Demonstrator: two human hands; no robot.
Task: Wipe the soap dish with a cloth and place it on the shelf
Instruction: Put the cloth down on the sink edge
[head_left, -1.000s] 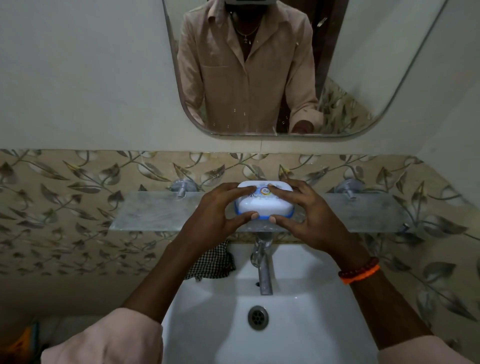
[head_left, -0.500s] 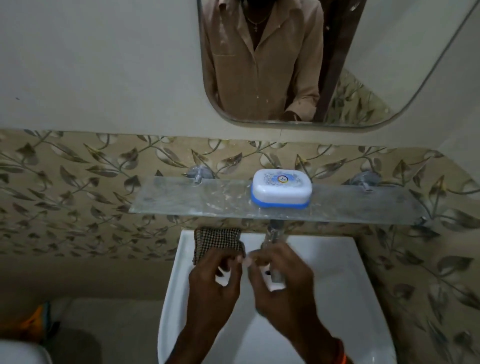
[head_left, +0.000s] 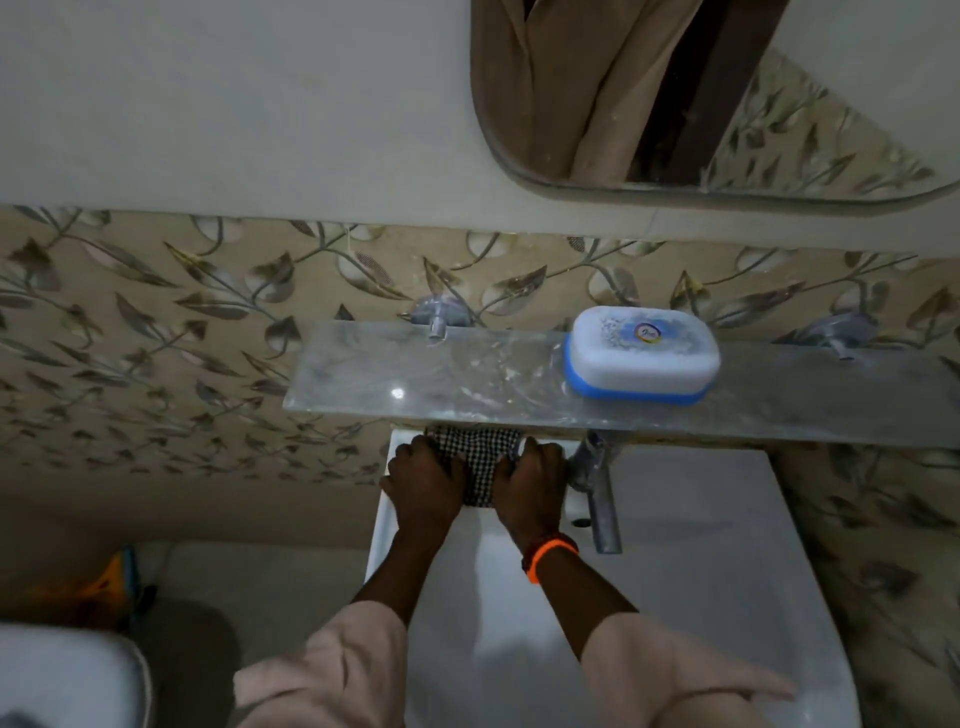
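Observation:
A white soap dish (head_left: 643, 353) with a blue base stands closed on the glass shelf (head_left: 415, 379), toward its right half, with no hand on it. Below the shelf, a black-and-white checked cloth (head_left: 480, 460) lies on the back left corner of the white sink (head_left: 701, 571). My left hand (head_left: 423, 480) grips the cloth's left side and my right hand (head_left: 530, 483) grips its right side, fingers curled into the fabric. The cloth's far edge is hidden under the shelf.
A metal tap (head_left: 597, 493) sticks out just right of my right hand. A mirror (head_left: 701, 93) hangs above the shelf. Leaf-patterned tiles cover the wall. A white rounded object (head_left: 62, 675) and something orange (head_left: 104, 582) sit low at the left.
Both hands let go of the soap dish on the shelf, dropped below it and took hold of the checked cloth on the sink. The view has swung left.

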